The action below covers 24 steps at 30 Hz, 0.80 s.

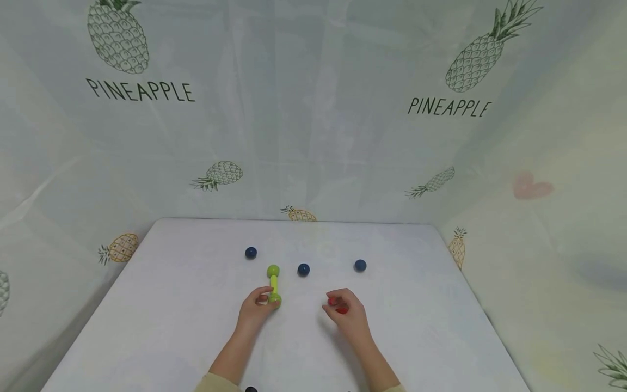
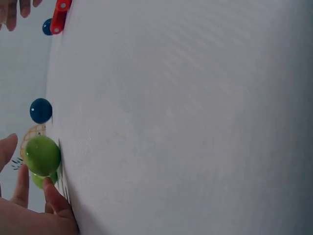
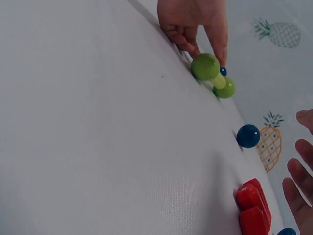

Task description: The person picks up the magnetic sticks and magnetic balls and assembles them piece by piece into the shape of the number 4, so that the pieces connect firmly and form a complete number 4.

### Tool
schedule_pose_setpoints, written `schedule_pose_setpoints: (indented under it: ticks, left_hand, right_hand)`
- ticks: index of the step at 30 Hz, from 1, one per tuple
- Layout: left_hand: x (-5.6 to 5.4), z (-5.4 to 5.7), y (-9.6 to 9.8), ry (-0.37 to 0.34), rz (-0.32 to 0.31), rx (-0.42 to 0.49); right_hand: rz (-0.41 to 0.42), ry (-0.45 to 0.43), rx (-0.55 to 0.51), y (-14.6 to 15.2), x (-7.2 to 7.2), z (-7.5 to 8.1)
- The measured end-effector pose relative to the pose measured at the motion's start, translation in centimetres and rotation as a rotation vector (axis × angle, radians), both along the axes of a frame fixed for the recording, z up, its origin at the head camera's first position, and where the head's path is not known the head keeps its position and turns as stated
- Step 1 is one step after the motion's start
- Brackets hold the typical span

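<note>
My left hand (image 1: 254, 313) is at the near end of a dumbbell-shaped piece, a yellow-green rod (image 1: 274, 285) with a green ball (image 1: 273, 270) at each end. Its lower fingers (image 2: 55, 199) touch the near ball (image 2: 42, 155), while the thumb stands apart above it. The piece lies on the white table (image 1: 161, 305). Over some red pieces (image 3: 254, 210) hovers my right hand (image 1: 350, 317), its fingers loosely bent with a gap below them. These pieces look like short rods lying side by side on the table; in the head view the hand partly covers them.
Three dark blue balls lie beyond my hands: one at the left (image 1: 251, 252), a middle one (image 1: 303, 270) and one at the right (image 1: 360, 265). A small black thing (image 1: 251, 389) shows at the bottom edge. A pineapple-print cloth (image 1: 313, 109) hangs behind the table.
</note>
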<state>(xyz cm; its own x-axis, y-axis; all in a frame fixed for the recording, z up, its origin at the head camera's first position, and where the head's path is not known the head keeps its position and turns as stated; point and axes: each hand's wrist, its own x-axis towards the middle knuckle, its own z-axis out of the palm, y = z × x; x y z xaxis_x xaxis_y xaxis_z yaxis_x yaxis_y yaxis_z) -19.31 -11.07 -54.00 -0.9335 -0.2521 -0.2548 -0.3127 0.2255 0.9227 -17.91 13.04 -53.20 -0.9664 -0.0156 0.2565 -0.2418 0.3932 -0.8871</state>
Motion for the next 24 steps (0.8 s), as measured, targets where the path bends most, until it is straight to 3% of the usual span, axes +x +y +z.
schedule_pose_setpoints:
  ticks: [7,13,24]
  left_hand:
    - [0.3,0.2,0.2,0.004,0.005,0.01]
    - [0.5,0.1,0.2,0.0,-0.021,-0.018]
    - [0.2,-0.3,-0.3,-0.012,-0.069,-0.055]
  right_hand:
    - [-0.098,-0.143,-0.004,1.1,-0.1,-0.2]
    - [-0.183,-0.202,0.062,1.7,-0.1,-0.7]
    - [-0.201,-0.322,0.122,2.7,-0.5,-1.5]
